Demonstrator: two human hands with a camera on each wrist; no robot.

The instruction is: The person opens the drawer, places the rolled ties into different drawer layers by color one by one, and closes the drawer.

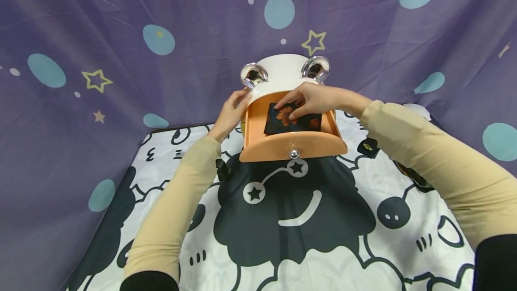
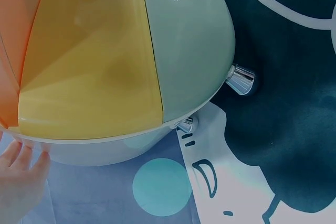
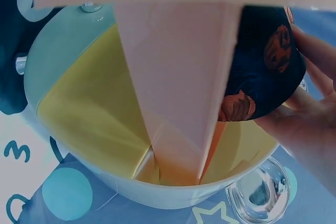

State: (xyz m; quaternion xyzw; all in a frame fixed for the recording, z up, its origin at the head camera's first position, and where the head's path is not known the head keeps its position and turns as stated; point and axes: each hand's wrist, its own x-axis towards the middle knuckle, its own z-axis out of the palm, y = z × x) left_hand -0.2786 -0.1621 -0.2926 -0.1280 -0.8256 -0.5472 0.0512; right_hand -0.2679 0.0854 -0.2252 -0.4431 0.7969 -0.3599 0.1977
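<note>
A small white cabinet (image 1: 282, 68) has its orange top drawer (image 1: 292, 145) pulled out. In the drawer, my right hand (image 1: 313, 100) pinches a dark flat piece with orange flowers (image 1: 278, 122); whether it is a pouch or folded cloth I cannot tell. The right wrist view shows the fingers (image 3: 317, 66) around the edge of this dark flowered piece (image 3: 262, 72). My left hand (image 1: 235, 110) rests against the cabinet's left side, its fingertips on the white casing (image 2: 100, 153) in the left wrist view.
Below the orange drawer are a yellow drawer (image 2: 94, 61) and a green drawer (image 2: 191, 45), both with shiny knobs. Two round chrome pieces, such as the left one (image 1: 253, 75), top the cabinet. Dark items (image 1: 368, 147) lie right on the sheep-print cloth (image 1: 295, 214). A purple curtain (image 1: 202, 21) hangs behind.
</note>
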